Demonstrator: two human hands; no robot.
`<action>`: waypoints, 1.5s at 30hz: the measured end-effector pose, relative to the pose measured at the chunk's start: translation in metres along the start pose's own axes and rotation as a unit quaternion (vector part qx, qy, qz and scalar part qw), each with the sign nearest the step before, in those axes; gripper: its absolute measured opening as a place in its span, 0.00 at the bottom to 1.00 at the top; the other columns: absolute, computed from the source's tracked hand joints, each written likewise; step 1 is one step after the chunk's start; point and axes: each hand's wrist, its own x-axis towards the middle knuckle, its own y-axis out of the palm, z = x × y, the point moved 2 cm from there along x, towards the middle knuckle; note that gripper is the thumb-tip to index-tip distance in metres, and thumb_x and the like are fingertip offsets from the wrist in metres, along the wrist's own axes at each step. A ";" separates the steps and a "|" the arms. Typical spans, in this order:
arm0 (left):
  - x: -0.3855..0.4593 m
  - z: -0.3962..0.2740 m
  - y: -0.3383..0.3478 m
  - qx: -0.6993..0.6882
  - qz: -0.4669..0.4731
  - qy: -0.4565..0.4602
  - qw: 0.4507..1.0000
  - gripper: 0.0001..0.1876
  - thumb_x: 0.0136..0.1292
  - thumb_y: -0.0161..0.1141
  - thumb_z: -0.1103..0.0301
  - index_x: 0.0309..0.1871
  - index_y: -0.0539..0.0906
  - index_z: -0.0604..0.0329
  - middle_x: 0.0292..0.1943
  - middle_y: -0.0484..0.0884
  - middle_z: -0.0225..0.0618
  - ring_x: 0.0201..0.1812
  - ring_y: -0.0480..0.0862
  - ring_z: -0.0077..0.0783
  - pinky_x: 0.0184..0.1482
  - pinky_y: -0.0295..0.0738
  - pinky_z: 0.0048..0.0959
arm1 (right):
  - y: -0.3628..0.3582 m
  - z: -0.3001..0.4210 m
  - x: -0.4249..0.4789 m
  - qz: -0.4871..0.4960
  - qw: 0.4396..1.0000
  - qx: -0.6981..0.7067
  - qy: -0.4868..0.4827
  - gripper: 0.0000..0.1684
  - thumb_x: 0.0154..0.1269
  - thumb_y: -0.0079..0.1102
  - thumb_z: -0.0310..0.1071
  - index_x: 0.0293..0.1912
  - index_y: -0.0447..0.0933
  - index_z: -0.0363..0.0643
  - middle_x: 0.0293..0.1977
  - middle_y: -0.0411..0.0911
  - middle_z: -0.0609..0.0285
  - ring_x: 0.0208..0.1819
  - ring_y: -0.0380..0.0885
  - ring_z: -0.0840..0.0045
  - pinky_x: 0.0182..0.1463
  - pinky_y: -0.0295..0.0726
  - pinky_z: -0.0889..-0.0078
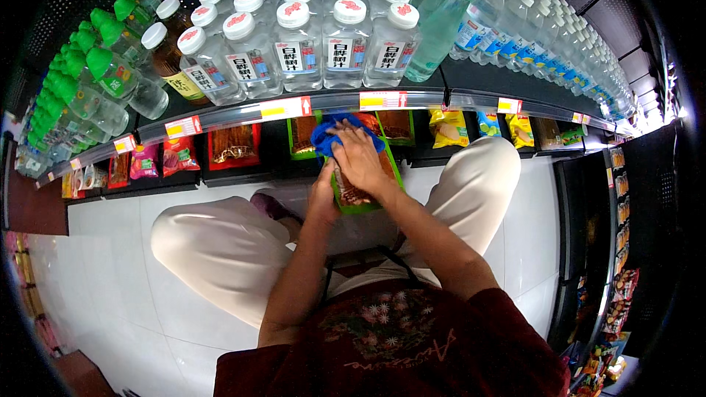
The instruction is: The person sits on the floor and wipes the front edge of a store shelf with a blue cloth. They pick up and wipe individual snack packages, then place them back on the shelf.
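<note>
A green-edged snack packet (353, 193) with brown contents is tilted between my knees, just in front of the lower shelf. My left hand (324, 192) grips the packet along its left edge. Under the fingers of my right hand (356, 157) a blue cloth (325, 138) is bunched against the packet's upper part. Both the cloth and my right hand cover much of the packet's face. Behind them, more packets lie on the lower shelf, among them a green-edged one (302, 135) and a red-edged one (234, 146).
Above the lower shelf, a clear shelf lip with price tags (284, 107) juts out. Clear white-capped bottles (293, 55) stand close behind it, with green-capped bottles (110, 77) at left. Yellow chip bags (448, 128) lie at right. Another shelf unit (595, 264) borders the tiled floor (105, 264).
</note>
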 end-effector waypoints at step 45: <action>0.184 -0.121 -0.055 0.339 -0.181 0.169 0.907 0.32 0.63 0.58 0.47 0.67 0.66 0.50 0.68 0.65 0.39 0.68 0.64 0.39 0.71 0.47 0.43 | -0.034 0.000 -0.101 0.431 0.901 0.059 -0.001 0.18 0.63 0.49 0.40 0.40 0.75 0.33 0.25 0.79 0.43 0.28 0.80 0.50 0.32 0.78 0.48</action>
